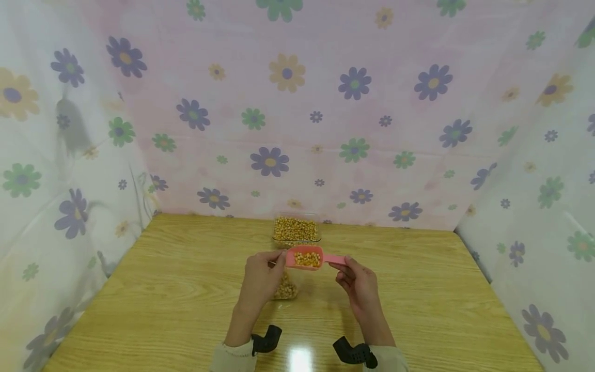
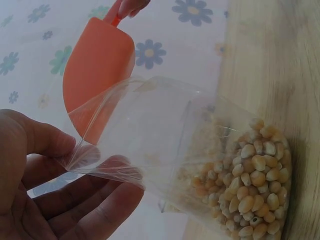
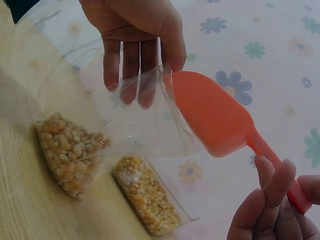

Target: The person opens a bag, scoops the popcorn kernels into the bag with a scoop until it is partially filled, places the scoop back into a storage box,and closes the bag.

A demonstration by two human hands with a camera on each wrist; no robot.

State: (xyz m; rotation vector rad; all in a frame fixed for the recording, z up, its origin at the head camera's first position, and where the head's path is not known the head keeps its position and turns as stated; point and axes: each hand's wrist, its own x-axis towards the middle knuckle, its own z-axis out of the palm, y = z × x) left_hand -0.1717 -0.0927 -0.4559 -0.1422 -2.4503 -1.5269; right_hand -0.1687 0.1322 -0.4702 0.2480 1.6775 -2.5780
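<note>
My left hand [image 1: 261,276] pinches the rim of a clear plastic bag [image 2: 160,120] between thumb and fingers. Corn kernels [image 2: 255,185] fill the bag's lower part, which sits on the table. By its handle, my right hand [image 1: 360,284] grips a pink-orange scoop [image 1: 304,257]. Kernels lie in the scoop's bowl in the head view. The scoop's front lip points left and overlaps the bag's mouth, right beside the left thumb. In the right wrist view the scoop [image 3: 215,115] is seen from underneath, its tip at the bag's opening.
Behind the bag, a clear rectangular container [image 1: 296,230] of corn kernels stands near the table's back edge. The wooden table [image 1: 418,294] is bounded by flowered cloth [image 1: 321,134] at the back and on both sides. A black wrist mount [image 1: 267,339] sits at each wrist.
</note>
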